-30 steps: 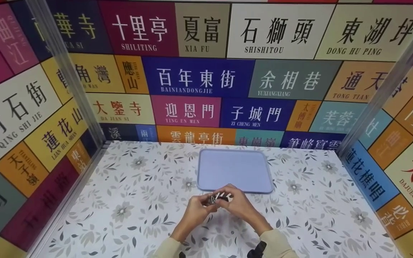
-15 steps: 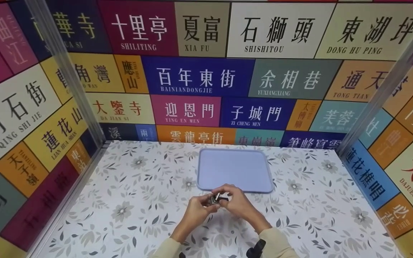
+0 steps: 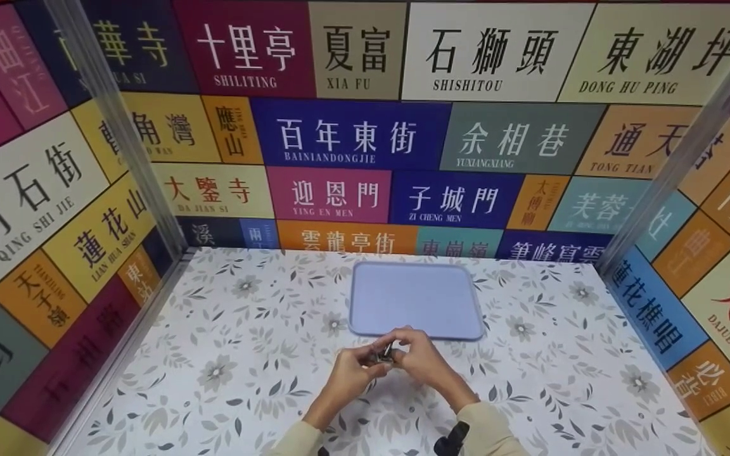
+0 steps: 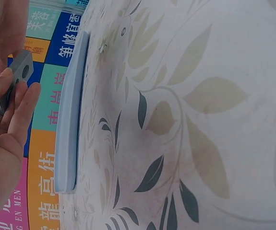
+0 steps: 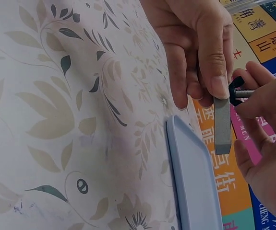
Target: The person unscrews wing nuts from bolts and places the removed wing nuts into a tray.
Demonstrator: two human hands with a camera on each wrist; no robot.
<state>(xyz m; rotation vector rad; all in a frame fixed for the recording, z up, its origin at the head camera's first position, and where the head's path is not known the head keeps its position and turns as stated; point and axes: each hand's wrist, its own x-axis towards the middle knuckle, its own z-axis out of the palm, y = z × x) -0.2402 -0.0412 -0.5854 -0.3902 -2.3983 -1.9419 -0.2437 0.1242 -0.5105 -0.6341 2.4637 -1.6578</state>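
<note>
Both hands meet just in front of the tray, above the table. My left hand (image 3: 348,377) pinches a grey metal block (image 5: 222,128), its thumb flat along one end. Round holes show in the block's face in the left wrist view. Facing it, my right hand (image 3: 427,362) has its fingertips around a threaded bolt (image 5: 246,93) that points at the block. A black wing-shaped nut (image 5: 234,89) sits on the bolt, close against the block's side. Fingers hide much of these parts in the head view.
A pale blue-lilac tray (image 3: 414,297) lies at the back of the table (image 3: 263,380), which has a floral cover. Colourful sign-covered walls (image 3: 349,136) enclose the back and sides, with clear corner strips.
Between the fingertips the metal parts have turned, and less of the black and silvery pieces shows now. Both hands stay in nearly the same place, and the tray is unmoved.
</note>
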